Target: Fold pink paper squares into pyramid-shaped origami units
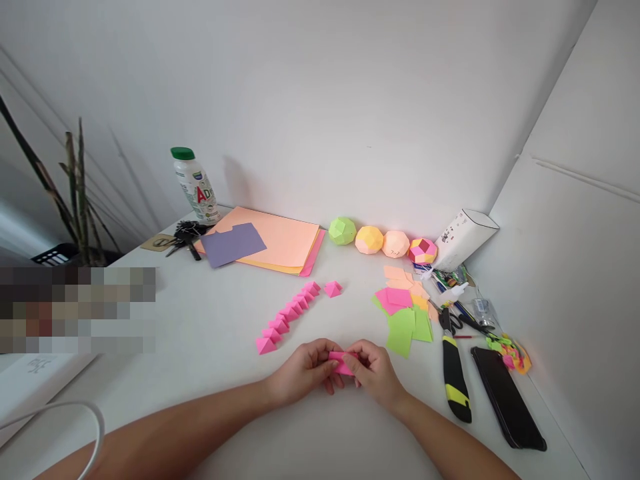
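My left hand (304, 369) and my right hand (376, 371) meet low at the middle of the white table (210, 333). Both pinch a small pink paper piece (342, 363) between their fingertips. Just beyond my left hand runs a diagonal row of several folded pink paper pyramids (288, 315), with one more pink pyramid (333, 289) apart at its far end. A loose heap of pink, green and orange square paper notes (406, 310) lies right of my right hand.
Paper balls, green (342, 231), yellow (369, 239), peach (395, 243) and pink-yellow (423, 251), line the back wall. Orange sheets (273, 243), a purple sheet (233, 244), a bottle (195, 186) and keys (185, 237) sit back left. Utility knife (455, 377), phone (506, 397), scissors (457, 323), white box (465, 237) on the right.
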The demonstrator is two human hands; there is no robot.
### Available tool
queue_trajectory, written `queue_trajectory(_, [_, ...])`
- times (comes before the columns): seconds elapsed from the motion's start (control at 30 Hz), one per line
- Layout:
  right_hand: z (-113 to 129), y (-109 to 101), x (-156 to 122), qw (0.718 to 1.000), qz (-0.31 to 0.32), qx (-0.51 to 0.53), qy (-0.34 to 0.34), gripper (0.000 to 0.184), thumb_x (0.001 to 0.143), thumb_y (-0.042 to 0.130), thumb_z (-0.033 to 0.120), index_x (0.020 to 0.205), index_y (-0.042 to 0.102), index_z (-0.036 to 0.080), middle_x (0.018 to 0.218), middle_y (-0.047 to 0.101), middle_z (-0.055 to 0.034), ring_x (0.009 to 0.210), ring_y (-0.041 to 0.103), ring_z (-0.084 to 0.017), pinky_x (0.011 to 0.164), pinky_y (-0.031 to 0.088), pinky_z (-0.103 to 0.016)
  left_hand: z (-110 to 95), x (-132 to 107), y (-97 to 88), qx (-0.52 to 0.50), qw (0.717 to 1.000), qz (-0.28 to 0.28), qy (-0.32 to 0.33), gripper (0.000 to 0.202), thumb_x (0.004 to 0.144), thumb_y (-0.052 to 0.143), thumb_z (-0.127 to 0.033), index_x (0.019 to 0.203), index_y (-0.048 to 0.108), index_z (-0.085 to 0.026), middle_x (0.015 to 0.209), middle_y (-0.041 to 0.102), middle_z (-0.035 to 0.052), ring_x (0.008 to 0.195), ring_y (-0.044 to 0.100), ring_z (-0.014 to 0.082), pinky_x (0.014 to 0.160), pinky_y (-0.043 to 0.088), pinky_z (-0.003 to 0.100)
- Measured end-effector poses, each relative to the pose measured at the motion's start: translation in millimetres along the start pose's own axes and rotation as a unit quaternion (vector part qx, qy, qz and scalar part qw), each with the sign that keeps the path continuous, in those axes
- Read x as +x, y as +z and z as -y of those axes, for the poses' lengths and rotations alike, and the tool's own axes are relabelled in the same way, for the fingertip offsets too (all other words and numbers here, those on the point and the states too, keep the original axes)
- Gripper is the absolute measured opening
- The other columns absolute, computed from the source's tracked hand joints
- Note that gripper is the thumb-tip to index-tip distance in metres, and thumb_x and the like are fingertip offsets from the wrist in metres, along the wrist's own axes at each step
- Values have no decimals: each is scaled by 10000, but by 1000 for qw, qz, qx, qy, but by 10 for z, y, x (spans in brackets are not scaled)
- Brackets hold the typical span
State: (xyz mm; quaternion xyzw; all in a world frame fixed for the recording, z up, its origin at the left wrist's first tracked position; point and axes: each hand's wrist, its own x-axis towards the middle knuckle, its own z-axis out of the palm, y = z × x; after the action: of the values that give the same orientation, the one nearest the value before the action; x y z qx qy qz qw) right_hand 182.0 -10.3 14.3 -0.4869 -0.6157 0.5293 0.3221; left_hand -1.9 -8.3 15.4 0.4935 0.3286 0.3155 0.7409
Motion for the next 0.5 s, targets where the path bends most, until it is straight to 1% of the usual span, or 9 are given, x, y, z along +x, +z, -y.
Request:
queue_trajectory(0.17, [-2,7,-1,1000,-6,14,3,292,827,564,425,709,558,158,541,563,26,410,449,-75,407,359,-199,14,15,-10,-17,1000,-12,-2,304,802,618,-418,942,545,-158,864,713,77,816,673,219,676,532,339])
queue_trajectory(0.5, [13,18,-12,1000,-12,19,-2,305,829,557,436,707,573,157,545,601,15,413,468,-79,411,378,-199,27,23,-26,-17,1000,-16,-8,327,791,626,-434,955,537,-164,877,705,68,841,681,228,683,545,340])
